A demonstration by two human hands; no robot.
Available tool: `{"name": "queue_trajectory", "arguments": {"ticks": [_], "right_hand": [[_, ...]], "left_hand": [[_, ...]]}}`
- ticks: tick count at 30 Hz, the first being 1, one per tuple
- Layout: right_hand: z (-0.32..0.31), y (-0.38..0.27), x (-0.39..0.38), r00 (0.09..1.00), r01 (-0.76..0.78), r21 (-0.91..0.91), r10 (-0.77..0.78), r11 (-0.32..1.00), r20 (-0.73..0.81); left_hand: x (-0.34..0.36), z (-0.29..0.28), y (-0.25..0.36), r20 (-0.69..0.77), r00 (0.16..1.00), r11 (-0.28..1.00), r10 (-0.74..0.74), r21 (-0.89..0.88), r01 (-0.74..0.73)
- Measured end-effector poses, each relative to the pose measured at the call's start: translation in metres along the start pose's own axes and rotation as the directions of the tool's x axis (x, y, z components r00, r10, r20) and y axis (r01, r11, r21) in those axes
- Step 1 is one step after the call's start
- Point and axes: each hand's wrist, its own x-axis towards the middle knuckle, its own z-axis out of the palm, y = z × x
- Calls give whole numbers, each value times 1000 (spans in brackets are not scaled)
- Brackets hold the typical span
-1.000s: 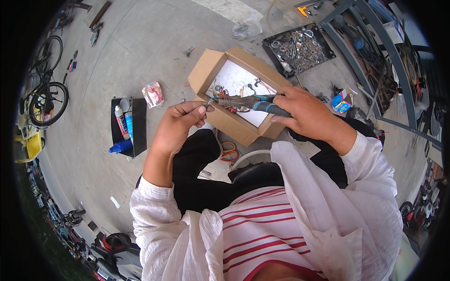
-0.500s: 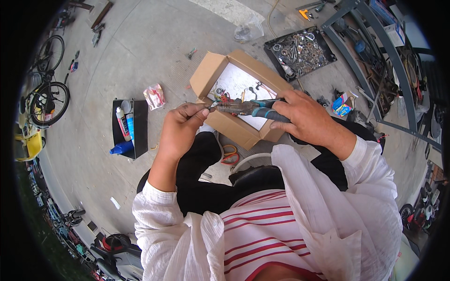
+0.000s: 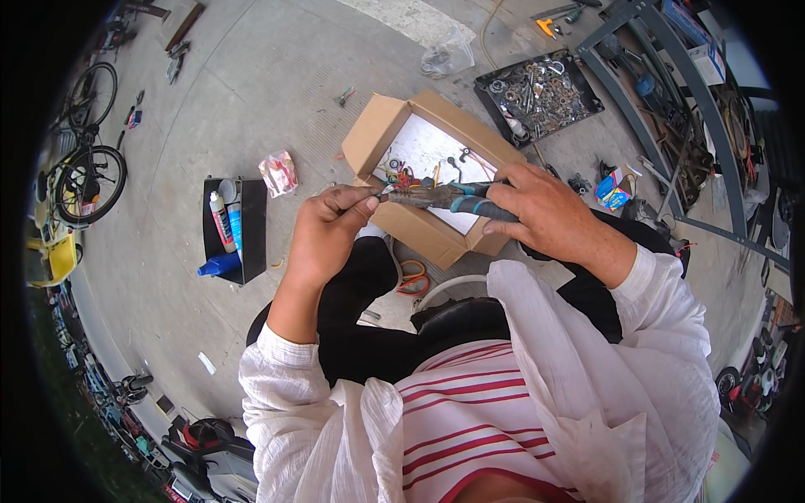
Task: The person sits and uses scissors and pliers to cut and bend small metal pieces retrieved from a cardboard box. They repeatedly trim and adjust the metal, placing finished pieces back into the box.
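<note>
"What's on the concrete floor (image 3: pixel 293 67)?"
"An open box (image 3: pixel 375 134); the pliers (image 3: pixel 432 196) are over it."
"Each grip?"
"Right grip (image 3: pixel 549 216): wrapped round the pliers. Left grip (image 3: pixel 323 233): finger and thumb pinched together on a small part (image 3: pixel 385 193) at the pliers' tip."

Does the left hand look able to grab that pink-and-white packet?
Probably yes, but the left hand is pinching a small part beside the pliers. Nothing visible blocks its way to the packet.

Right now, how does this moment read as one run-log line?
left hand: pinching small part; right hand: gripping pliers, tips at small part; below: open cardboard box; left side: black bin with bottles
</note>
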Motion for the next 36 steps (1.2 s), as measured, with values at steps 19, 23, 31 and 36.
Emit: {"name": "queue_trajectory", "arguments": {"ticks": [19, 23, 31, 36], "right_hand": [[-1, -1, 1, 991, -75, 12, 73, 997, 116], [10, 10, -4, 980, -77, 48, 67, 996, 186], [-6, 55, -28, 964, -261, 38, 257, 965, 73], [-17, 54, -26, 963, -267, 22, 268, 963, -18]], "left_hand": [[0, 1, -3, 20, 999, 999, 28, 37, -29], [-3, 10, -11, 42, 999, 997, 7, 70, -10], [10, -45, -40, -261, 964, 986, -53, 136, 91], [10, -65, -39, -324, 929, 946, -181, -315, 74]]}}
